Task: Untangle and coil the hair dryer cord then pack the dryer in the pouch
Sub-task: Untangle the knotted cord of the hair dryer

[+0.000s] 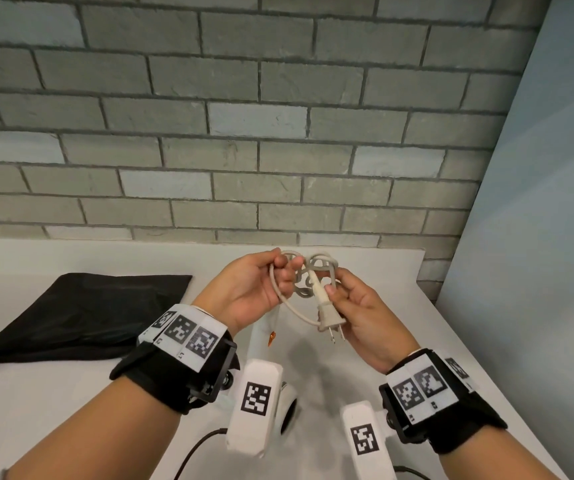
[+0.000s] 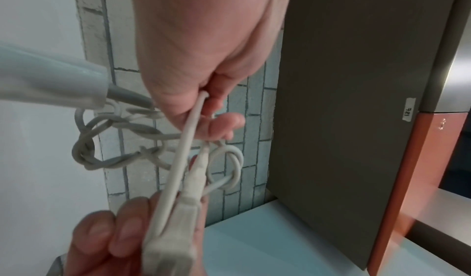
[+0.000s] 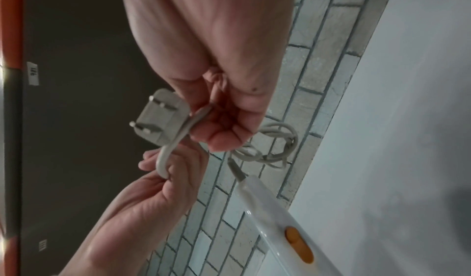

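**Cord knot not yet undone**

The black pouch [image 1: 81,317] lies flat at left of frame on the table [image 1: 365,375]. The dryer [image 1: 261,341] sits lower centre. Above it, the left hand [image 1: 247,289] pinches a cord [image 1: 290,308] loop; the right hand [image 1: 361,317] pinches the plug [image 1: 328,318]. Untangling is under way; next, probably, feed the plug back through the knot.

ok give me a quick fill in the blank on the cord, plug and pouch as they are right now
1. The right hand pinches the cord's ____, prongs pointing toward the person.
2. The left hand grips a loop of the ____-coloured cord.
3. The black pouch lies flat on the table to the ____ of both hands.
4. The hair dryer has an ____ switch on its handle.

Missing words: plug; beige; left; orange
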A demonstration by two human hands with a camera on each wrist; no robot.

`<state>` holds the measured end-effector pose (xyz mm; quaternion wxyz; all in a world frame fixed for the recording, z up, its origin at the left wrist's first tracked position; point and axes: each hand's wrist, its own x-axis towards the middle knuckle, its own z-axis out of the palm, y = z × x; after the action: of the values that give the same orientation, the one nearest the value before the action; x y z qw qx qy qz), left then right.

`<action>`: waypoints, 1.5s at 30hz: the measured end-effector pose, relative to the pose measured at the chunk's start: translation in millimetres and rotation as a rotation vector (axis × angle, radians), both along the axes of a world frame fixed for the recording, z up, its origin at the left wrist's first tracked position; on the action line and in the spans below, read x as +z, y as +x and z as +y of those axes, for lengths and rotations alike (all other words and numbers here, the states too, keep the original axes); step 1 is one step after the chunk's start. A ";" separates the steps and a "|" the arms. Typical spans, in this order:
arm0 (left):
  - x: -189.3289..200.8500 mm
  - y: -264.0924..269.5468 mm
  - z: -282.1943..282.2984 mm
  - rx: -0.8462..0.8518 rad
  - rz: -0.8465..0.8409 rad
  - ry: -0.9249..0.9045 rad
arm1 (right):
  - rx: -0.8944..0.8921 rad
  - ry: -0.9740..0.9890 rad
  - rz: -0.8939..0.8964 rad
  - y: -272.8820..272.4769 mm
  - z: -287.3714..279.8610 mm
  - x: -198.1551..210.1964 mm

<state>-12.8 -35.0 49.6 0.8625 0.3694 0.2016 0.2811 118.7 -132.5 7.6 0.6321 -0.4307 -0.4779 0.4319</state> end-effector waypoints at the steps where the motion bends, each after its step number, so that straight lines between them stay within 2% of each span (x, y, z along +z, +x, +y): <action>1: -0.2 0.0 -0.2 0.041 -0.049 -0.026 | -0.014 0.007 -0.002 0.9 -0.4 -1.3; 4: -1.2 -1.9 -1.4 0.142 -0.220 -0.084 | -0.061 0.033 0.006 3.8 -1.4 -2.8; 7: -4.0 -2.2 -5.6 0.132 -0.296 -0.008 | -0.086 0.042 -0.021 5.4 -2.5 -1.8; 10: -0.3 -5.6 -5.5 0.025 -0.259 0.094 | -0.044 0.027 -0.075 3.7 -7.4 1.5; 12: 4.7 -8.8 -3.7 -0.058 -0.177 0.120 | -0.008 0.013 -0.186 0.0 -10.9 4.4; 15: 7.9 -10.4 -3.2 -0.061 -0.066 0.216 | -0.039 0.038 -0.337 -5.4 -11.4 6.6; 20: 6.4 -16.5 -7.3 0.067 -0.221 0.253 | -0.109 0.025 -0.240 -0.1 -13.3 9.9; 23: 2.7 -22.2 -7.1 0.144 -0.231 0.263 | -0.191 -0.002 -0.116 7.5 -10.4 7.3; 26: -2.3 -28.6 -3.5 0.201 -0.095 0.309 | -0.239 -0.008 -0.085 12.0 -7.6 0.6; 29: -10.7 -36.5 0.1 0.224 0.173 0.351 | -0.305 -0.027 -0.167 14.5 -6.7 -4.1; 35: -35.1 -42.8 -4.6 0.050 0.675 0.391 | -0.323 -0.075 -0.235 16.9 -2.7 -7.2; 37: -42.9 -39.7 -4.5 0.011 0.894 0.512 | -0.281 -0.090 -0.216 14.5 -2.4 -6.1; 40: -53.1 -36.5 -2.6 -0.131 1.323 0.893 | -0.225 -0.066 -0.185 11.5 -4.8 -4.1; 41: -55.7 -35.1 -1.8 -0.120 1.406 1.018 | -0.220 -0.052 -0.195 10.9 -5.5 -4.0; 42: -56.6 -32.6 -2.0 -0.068 1.408 1.116 | -0.225 -0.041 -0.214 9.9 -6.0 -4.0; 43: -55.9 -29.5 -3.1 0.002 1.323 1.177 | -0.241 -0.032 -0.248 8.5 -6.0 -5.0; 45: -49.1 -20.2 -10.0 0.150 0.961 1.171 | -0.285 -0.017 -0.353 4.1 -3.8 -8.8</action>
<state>-32.9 -45.0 0.5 0.3219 0.8337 0.3974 0.2082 122.8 -136.3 -1.2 0.5898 -0.5680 -0.5117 0.2603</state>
